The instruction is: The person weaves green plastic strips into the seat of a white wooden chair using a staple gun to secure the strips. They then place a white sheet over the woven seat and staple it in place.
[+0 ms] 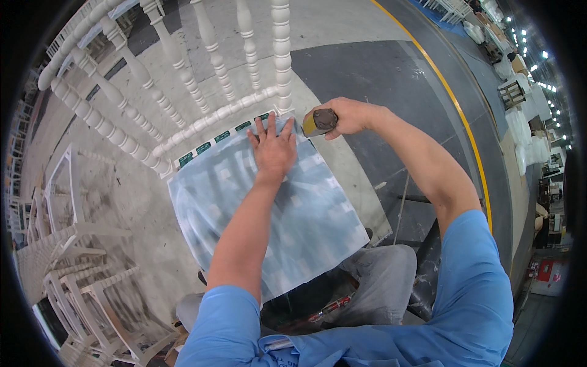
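- Seat panel [269, 214]: pale blue-grey sheet-covered square lying on the white chair [183, 98] seat, back edge against the spindle backrest, front corner over the person's knees.
- Left hand [273, 148]: flat, fingers spread, palm pressing the panel near its back edge. Holds nothing.
- Right hand [345, 116]: closed round a tool [319, 122] with a dark head and yellow body, at the panel's back right corner, just beside the backrest post.
- Green tabs [211, 142] show in a row along the back edge, between panel and lower rail.
- Obstruction: spindles directly behind both hands; right side open to grey floor [379, 73].
- Stacked white chair frames [79, 275] at left, well apart.
- Yellow floor line [455, 104] curves at right; red-and-white box [547, 272] far right.
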Demonstrator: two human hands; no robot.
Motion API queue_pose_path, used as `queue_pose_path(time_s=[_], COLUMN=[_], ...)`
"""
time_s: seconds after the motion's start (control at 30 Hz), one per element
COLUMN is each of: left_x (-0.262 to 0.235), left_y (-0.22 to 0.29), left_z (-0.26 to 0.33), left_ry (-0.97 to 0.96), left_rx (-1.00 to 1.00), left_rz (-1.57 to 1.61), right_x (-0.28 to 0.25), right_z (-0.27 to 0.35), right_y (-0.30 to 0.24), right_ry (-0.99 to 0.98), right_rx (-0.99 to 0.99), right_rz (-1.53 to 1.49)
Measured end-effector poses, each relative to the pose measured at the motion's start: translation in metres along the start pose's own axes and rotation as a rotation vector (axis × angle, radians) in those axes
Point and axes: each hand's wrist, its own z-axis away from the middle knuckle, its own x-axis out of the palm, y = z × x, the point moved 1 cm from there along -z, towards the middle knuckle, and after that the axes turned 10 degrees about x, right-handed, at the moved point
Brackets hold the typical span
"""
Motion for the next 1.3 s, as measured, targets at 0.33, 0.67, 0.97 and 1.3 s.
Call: queue_pose_path(time_s=[0.33,0.67,0.97,1.3], left_x=[-0.008,-0.001,-0.003,0.007], left_y=[0.004,0.013,0.012,-0.001], left_z=[0.009,0.012,0.011,0.011], left_ry=[-0.026,-0.042,-0.047,0.072], left_rx=[0.112,0.073,-0.004,-0.019], left_rz=[-0.042,-0.069,-0.013,0.05], right_x=[-0.009,-0.005,0.007,0.002], right_z=[0.008,0.015,-0.006,-0.002], right_y=[0.005,0.005,0.003,-0.008], right_ry=[0.031,0.006,-0.049,-0.024], right_rx=[0.008,-0.013,0.048,0.244], right_rz=[-0.067,-0.085,-0.003,-0.417])
